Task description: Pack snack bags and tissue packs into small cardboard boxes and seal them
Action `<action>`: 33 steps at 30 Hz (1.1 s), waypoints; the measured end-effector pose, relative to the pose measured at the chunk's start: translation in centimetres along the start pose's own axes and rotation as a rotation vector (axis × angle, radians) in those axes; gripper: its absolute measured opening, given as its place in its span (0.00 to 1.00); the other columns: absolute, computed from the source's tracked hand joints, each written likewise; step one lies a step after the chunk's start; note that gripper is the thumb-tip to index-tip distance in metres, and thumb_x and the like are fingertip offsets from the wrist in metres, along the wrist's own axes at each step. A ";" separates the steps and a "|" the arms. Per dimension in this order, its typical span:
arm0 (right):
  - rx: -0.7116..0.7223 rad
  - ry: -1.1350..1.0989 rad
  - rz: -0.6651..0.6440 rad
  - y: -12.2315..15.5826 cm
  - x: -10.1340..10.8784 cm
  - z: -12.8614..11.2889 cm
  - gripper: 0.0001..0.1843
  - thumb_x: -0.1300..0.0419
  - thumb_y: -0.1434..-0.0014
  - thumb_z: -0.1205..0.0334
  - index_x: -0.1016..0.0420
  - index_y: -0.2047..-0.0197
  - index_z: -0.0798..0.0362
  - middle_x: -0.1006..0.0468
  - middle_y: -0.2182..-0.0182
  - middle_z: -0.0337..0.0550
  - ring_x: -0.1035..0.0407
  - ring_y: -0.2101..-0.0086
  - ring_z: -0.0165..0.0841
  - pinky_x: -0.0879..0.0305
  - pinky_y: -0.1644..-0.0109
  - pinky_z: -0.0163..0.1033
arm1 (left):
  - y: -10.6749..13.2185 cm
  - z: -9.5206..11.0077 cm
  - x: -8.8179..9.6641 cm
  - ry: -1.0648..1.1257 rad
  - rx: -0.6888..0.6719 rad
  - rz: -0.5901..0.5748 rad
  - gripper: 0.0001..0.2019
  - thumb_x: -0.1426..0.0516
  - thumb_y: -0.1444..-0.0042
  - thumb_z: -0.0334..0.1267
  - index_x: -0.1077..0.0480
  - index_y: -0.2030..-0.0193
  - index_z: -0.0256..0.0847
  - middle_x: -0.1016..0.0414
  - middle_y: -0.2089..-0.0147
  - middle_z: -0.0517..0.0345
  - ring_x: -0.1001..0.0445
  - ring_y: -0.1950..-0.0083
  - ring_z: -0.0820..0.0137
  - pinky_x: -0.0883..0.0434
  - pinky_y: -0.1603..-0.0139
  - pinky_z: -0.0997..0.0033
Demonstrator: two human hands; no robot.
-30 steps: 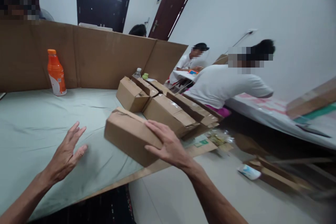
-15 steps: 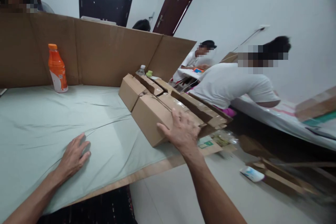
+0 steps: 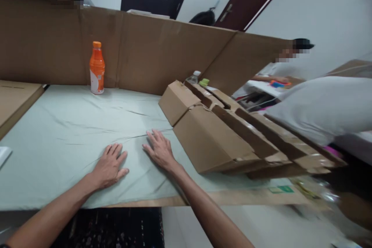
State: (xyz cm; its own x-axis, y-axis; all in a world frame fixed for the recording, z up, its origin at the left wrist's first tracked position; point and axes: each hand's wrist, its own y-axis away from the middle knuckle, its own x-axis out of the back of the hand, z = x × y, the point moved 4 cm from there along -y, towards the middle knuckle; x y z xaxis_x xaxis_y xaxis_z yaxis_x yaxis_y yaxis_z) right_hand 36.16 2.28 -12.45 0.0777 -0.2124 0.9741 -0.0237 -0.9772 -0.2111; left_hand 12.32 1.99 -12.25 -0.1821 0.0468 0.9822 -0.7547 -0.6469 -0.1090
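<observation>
My left hand (image 3: 109,164) lies flat and open on the pale green cloth (image 3: 69,131) covering the table, holding nothing. My right hand (image 3: 158,149) rests flat beside it, fingers spread, also holding nothing. Just right of my right hand lies the nearest closed cardboard box (image 3: 210,141), apart from my fingers. It is the front one of a row of several brown cardboard boxes (image 3: 255,139) leaning against each other along the table's right side.
An orange drink bottle (image 3: 97,68) stands at the back against a tall cardboard partition (image 3: 151,50). A flat cardboard piece (image 3: 14,99) sits at the left. A clear bottle (image 3: 193,78) stands behind the boxes. A person in a white shirt (image 3: 319,104) bends at the right.
My right hand set the box it carried against the row and let go, then came down flat on the cloth. My left hand settled onto the cloth. The view swung left.
</observation>
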 end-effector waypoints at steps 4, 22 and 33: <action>0.004 0.024 -0.070 1.2 -2.6 -0.4 0.29 0.50 0.27 0.54 0.34 0.28 0.53 0.36 0.29 0.60 0.44 0.30 0.50 0.45 0.30 0.58 | 1.3 1.2 -0.1 0.000 -0.008 -0.038 0.34 0.47 0.31 0.59 0.38 0.27 0.38 0.43 0.22 0.37 0.46 0.22 0.44 0.49 0.24 0.40; -0.006 0.129 -0.063 7.3 -2.7 -1.0 0.30 0.54 0.26 0.52 0.34 0.28 0.55 0.37 0.28 0.59 0.44 0.29 0.50 0.47 0.29 0.58 | 6.0 5.7 0.6 0.007 0.062 -0.074 0.36 0.49 0.30 0.61 0.41 0.25 0.39 0.44 0.22 0.35 0.48 0.21 0.42 0.52 0.25 0.34; 0.019 0.137 -0.083 10.4 -3.4 -0.5 0.32 0.57 0.27 0.48 0.33 0.28 0.51 0.36 0.28 0.54 0.44 0.29 0.47 0.48 0.29 0.57 | 6.6 5.9 0.7 0.023 0.093 -0.031 0.33 0.44 0.32 0.60 0.36 0.29 0.41 0.39 0.24 0.39 0.44 0.23 0.47 0.48 0.25 0.41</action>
State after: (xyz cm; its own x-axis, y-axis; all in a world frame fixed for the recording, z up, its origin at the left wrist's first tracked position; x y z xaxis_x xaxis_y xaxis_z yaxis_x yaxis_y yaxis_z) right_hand 35.18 -7.11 -17.90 -0.0579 -0.1293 0.9899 -0.0041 -0.9915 -0.1298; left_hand 10.92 -6.76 -11.43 -0.1745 0.0844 0.9810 -0.6983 -0.7130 -0.0628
